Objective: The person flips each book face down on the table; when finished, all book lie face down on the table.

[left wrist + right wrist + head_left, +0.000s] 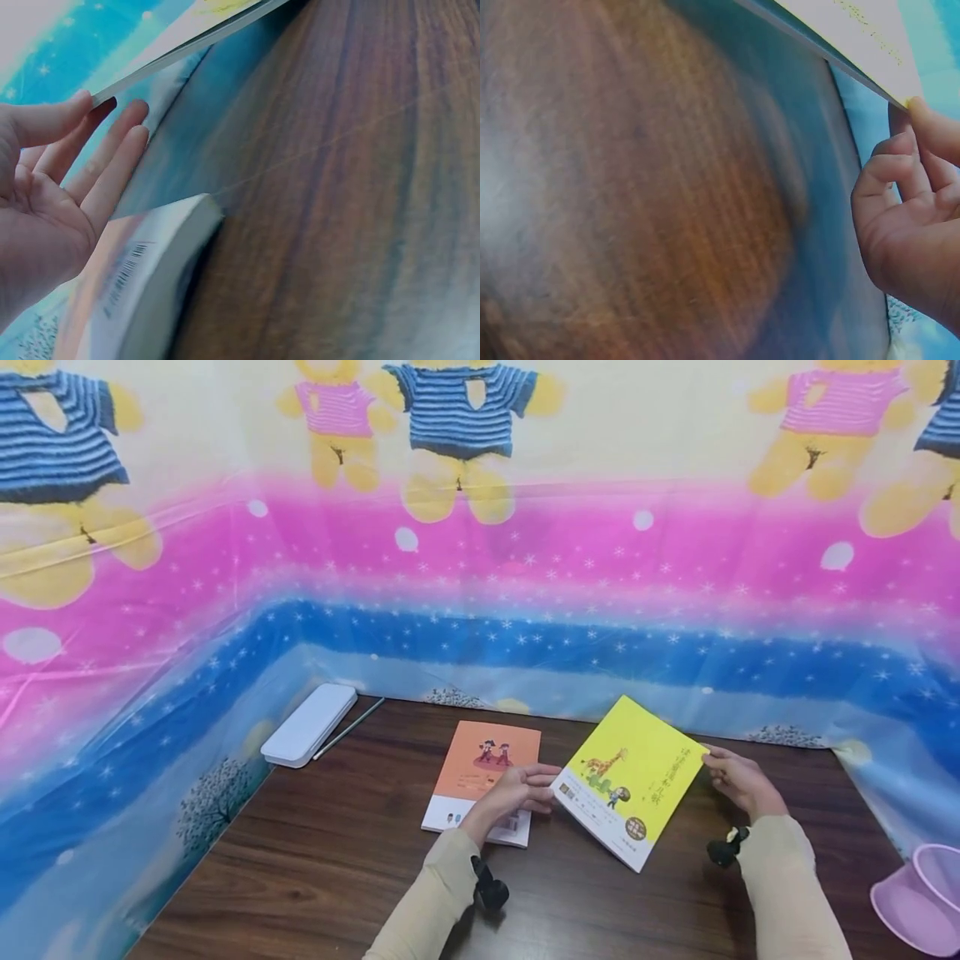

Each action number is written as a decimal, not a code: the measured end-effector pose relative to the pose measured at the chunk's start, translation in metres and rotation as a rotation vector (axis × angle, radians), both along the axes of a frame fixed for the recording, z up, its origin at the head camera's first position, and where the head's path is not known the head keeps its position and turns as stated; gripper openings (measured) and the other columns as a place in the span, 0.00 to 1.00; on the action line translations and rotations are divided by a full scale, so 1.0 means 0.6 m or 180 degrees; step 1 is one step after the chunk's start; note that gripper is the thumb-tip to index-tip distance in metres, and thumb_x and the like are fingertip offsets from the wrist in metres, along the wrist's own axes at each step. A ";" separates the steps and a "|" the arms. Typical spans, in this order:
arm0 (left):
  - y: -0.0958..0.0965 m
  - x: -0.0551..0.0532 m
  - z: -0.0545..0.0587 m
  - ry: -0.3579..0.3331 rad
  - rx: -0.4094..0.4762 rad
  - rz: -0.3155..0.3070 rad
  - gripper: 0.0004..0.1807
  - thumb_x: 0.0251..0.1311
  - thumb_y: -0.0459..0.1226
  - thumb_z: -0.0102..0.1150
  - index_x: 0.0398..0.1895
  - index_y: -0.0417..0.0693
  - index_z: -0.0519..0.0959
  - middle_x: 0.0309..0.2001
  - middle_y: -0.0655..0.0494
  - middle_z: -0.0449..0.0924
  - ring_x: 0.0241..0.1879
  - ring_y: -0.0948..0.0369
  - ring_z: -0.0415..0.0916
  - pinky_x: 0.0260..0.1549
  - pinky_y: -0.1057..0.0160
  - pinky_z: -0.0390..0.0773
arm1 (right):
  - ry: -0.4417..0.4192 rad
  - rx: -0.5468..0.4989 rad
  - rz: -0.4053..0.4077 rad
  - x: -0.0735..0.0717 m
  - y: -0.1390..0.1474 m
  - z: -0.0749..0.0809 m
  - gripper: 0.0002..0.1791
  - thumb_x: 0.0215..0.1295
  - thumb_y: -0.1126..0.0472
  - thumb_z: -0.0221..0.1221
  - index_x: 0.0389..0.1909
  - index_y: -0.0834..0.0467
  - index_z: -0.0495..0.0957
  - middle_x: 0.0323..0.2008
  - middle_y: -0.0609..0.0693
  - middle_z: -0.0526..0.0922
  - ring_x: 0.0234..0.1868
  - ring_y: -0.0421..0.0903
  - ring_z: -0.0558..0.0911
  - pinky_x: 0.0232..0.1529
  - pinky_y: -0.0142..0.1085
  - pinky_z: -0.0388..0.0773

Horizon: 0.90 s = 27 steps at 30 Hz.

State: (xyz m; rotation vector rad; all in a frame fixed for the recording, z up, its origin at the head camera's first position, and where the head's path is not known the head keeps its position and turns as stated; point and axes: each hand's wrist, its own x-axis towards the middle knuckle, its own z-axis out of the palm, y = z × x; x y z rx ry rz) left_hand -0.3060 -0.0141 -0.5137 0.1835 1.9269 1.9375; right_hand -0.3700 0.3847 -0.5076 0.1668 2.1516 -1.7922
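Note:
A yellow book (637, 768) with a giraffe and a child on its cover is held tilted above the table, one corner in each hand. My left hand (517, 793) pinches its left corner between thumb and forefinger, the other fingers spread below, as the left wrist view shows. At the opposite corner my right hand (742, 781) pinches the book between thumb and fingertips. An orange and white book (487, 760) lies on the table, partly behind the left hand. Its barcode and thick page edge (169, 277) show in the left wrist view.
A white pencil case (311, 725) lies at the table's back left, with a thin green pencil (348, 729) beside it. A pink plastic container (918, 897) stands at the right edge. A patterned curtain (465, 635) hangs right behind the dark wooden table (300, 860).

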 end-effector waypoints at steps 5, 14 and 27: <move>0.001 -0.003 0.015 0.0131 0.0044 -0.0146 0.23 0.66 0.28 0.54 0.65 0.43 0.72 0.58 0.44 0.80 0.31 0.65 0.84 0.45 0.56 0.84 | 0.0090 -0.0454 -0.0081 0.003 0.009 0.018 0.38 0.74 0.56 0.51 0.77 0.58 0.43 0.33 0.33 0.75 0.27 0.33 0.67 0.31 0.26 0.69; 0.001 -0.005 0.035 0.0268 0.0378 -0.0263 0.23 0.70 0.28 0.48 0.68 0.42 0.68 0.60 0.37 0.77 0.36 0.62 0.85 0.53 0.50 0.80 | 0.0280 -0.0912 -0.0264 0.009 0.006 0.053 0.40 0.72 0.54 0.55 0.77 0.54 0.44 0.35 0.33 0.80 0.32 0.30 0.77 0.31 0.23 0.74; 0.018 -0.012 0.087 0.0404 0.0546 -0.0301 0.21 0.65 0.25 0.54 0.62 0.39 0.74 0.58 0.37 0.78 0.46 0.52 0.85 0.59 0.42 0.72 | 0.0387 -0.2882 -0.0232 0.007 0.011 0.134 0.17 0.74 0.68 0.45 0.46 0.54 0.83 0.38 0.49 0.83 0.39 0.40 0.84 0.44 0.25 0.81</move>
